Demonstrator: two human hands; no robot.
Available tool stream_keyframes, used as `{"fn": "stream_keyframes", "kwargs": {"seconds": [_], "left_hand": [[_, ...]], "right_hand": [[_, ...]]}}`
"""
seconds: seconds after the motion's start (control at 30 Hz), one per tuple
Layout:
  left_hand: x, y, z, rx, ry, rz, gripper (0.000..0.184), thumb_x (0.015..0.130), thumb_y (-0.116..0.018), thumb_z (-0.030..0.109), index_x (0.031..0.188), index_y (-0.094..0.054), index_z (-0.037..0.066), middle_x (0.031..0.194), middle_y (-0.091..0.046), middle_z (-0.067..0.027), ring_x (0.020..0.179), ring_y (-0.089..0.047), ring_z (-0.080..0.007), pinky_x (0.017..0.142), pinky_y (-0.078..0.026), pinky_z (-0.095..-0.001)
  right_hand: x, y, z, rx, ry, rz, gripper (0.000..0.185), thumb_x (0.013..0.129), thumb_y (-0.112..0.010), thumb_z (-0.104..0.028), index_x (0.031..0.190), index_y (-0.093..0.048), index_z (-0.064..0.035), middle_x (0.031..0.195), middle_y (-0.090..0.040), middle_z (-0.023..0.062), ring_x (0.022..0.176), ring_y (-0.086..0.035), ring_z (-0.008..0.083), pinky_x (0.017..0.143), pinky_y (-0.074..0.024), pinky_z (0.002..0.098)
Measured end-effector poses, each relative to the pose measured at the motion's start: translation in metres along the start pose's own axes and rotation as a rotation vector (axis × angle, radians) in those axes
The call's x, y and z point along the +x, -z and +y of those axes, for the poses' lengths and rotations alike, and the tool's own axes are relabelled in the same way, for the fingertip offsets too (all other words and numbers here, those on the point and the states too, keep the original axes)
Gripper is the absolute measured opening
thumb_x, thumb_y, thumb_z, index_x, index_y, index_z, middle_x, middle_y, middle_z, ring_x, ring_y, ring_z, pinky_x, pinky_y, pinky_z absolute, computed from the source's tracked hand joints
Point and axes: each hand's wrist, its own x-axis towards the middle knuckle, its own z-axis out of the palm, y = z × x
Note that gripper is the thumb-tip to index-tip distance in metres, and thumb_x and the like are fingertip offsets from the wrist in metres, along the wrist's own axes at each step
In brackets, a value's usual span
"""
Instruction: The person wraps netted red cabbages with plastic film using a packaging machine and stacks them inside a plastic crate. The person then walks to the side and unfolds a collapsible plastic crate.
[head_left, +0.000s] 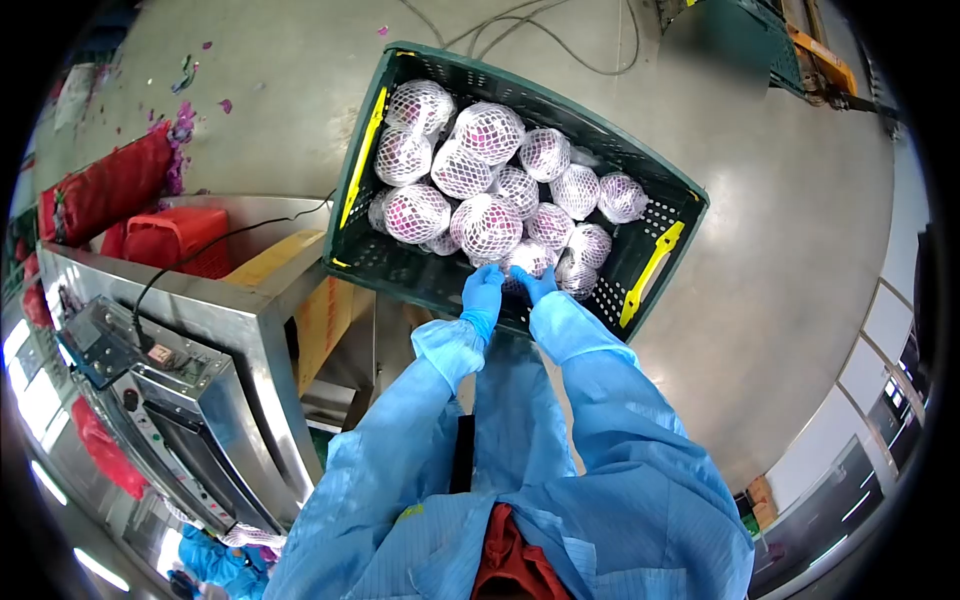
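A dark green plastic crate [700, 200] with yellow handles stands in front of me. Inside it are several round purple heads in white foam netting, which look like red cabbages [487, 226]. At the crate's near side, my blue-gloved left hand [482, 294] has its fingers closed against the left of one netted red cabbage [530, 258]. My right hand [536, 284], gloved too, grips the near right of this cabbage. Some fingers of both hands are hidden behind it. It rests low among the other heads.
A steel machine [215, 385] with a control box stands at my left, with a red basket [190, 240] behind it. Purple scraps [182, 130] litter the floor at far left. A cable [560, 50] lies beyond the crate. Another person's blue sleeve [222, 562] shows at lower left.
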Motion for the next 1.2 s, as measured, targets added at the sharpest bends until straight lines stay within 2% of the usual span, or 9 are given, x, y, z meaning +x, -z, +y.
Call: {"fn": "stream_keyframes", "kwargs": {"seconds": [0.27, 0.4, 0.47, 0.53, 0.67, 0.87, 1.0, 1.13, 1.2], "left_hand": [[-0.091, 0.062, 0.041, 0.062, -0.322, -0.033, 0.026, 0.091, -0.055, 0.014, 0.115, -0.061, 0.005, 0.112, -0.058, -0.005, 0.096, -0.056, -0.0156, 0.08, -0.05, -0.0305], [-0.147, 0.114, 0.037, -0.078, -0.323, -0.007, 0.026, 0.091, -0.054, 0.013, 0.115, -0.06, 0.005, 0.109, -0.06, -0.0046, 0.096, -0.057, -0.0149, 0.082, -0.049, -0.0303], [-0.188, 0.145, 0.039, -0.231, -0.279, -0.013, 0.026, 0.092, -0.054, 0.013, 0.116, -0.059, 0.004, 0.11, -0.06, -0.005, 0.098, -0.057, -0.0149, 0.083, -0.049, -0.0305], [-0.231, 0.178, 0.03, -0.299, -0.291, -0.015, 0.027, 0.092, -0.054, 0.012, 0.117, -0.058, 0.003, 0.113, -0.06, -0.0056, 0.099, -0.057, -0.0152, 0.086, -0.048, -0.0307], [-0.334, 0.244, 0.017, -0.277, -0.38, 0.123, 0.028, 0.093, -0.051, 0.012, 0.12, -0.056, 0.004, 0.115, -0.058, -0.0078, 0.101, -0.057, -0.0172, 0.09, -0.046, -0.0313], [-0.467, 0.368, -0.037, -0.633, -0.778, 0.901, 0.028, 0.088, -0.053, 0.005, 0.116, -0.058, 0.002, 0.109, -0.058, -0.0107, 0.101, -0.056, -0.0212, 0.09, -0.044, -0.0315], [-0.502, 0.484, -0.119, -0.446, -0.699, 1.703, 0.036, 0.088, -0.051, 0.005, 0.124, -0.05, 0.001, 0.115, -0.052, -0.0104, 0.108, -0.05, -0.0204, 0.094, -0.039, -0.033], [-0.538, 0.588, -0.16, -0.537, -0.578, 1.776, 0.042, 0.089, -0.052, 0.01, 0.129, -0.046, 0.0, 0.123, -0.049, -0.012, 0.117, -0.044, -0.022, 0.097, -0.037, -0.0346], [-0.515, 0.655, -0.201, -0.298, -0.623, 1.837, 0.053, 0.09, -0.056, 0.023, 0.135, -0.039, 0.0, 0.129, -0.045, -0.0204, 0.119, -0.042, -0.0332, 0.1, -0.033, -0.0414]], "right_hand": [[-0.037, 0.026, -0.053, -0.664, 0.031, 0.056, 0.12, 0.064, -0.068, -0.067, 0.146, -0.011, -0.0007, 0.138, -0.037, 0.0299, 0.126, -0.041, 0.041, 0.105, -0.0348, 0.0421], [-0.089, 0.018, -0.061, -0.935, 0.377, 0.177, 0.096, 0.07, -0.07, -0.051, 0.14, -0.028, -0.0016, 0.122, -0.05, 0.0277, 0.109, -0.054, 0.0394, 0.093, -0.0438, 0.0429], [-0.107, 0.004, -0.038, -0.823, 0.859, 0.342, 0.065, 0.077, -0.072, -0.031, 0.128, -0.046, -0.0018, 0.109, -0.057, 0.024, 0.099, -0.057, 0.0393, 0.089, -0.0455, 0.0434], [-0.208, -0.017, -0.09, -0.373, 0.777, -0.093, 0.037, 0.084, -0.065, -0.014, 0.117, -0.054, -0.002, 0.102, -0.059, 0.0184, 0.092, -0.06, 0.0306, 0.082, -0.0481, 0.038], [-0.379, -0.081, -0.159, -0.58, 1.217, -0.594, 0.017, 0.085, -0.058, -0.001, 0.101, -0.064, -0.0041, 0.091, -0.061, 0.0115, 0.078, -0.061, 0.0212, 0.066, -0.0494, 0.0301], [-0.614, -0.248, -0.149, -0.707, 1.437, -1.491, 0.026, 0.084, -0.058, 0.0, 0.109, -0.062, -0.0035, 0.099, -0.06, 0.0115, 0.088, -0.061, 0.0194, 0.076, -0.0489, 0.0285], [-0.679, -0.367, -0.046, -0.759, 1.193, -1.611, 0.053, 0.084, -0.064, -0.014, 0.131, -0.044, -0.0001, 0.111, -0.058, 0.0152, 0.1, -0.06, 0.0232, 0.084, -0.049, 0.0331], [-0.699, -0.491, 0.031, -0.787, 1.323, -1.488, 0.074, 0.08, -0.069, -0.024, 0.139, -0.031, 0.0001, 0.121, -0.052, 0.0193, 0.107, -0.055, 0.0297, 0.089, -0.0465, 0.0369], [-0.704, -0.558, 0.049, -0.646, 1.461, -1.395, 0.078, 0.08, -0.069, -0.029, 0.139, -0.029, 0.0025, 0.125, -0.048, 0.0227, 0.114, -0.049, 0.0355, 0.095, -0.042, 0.0393]]}}
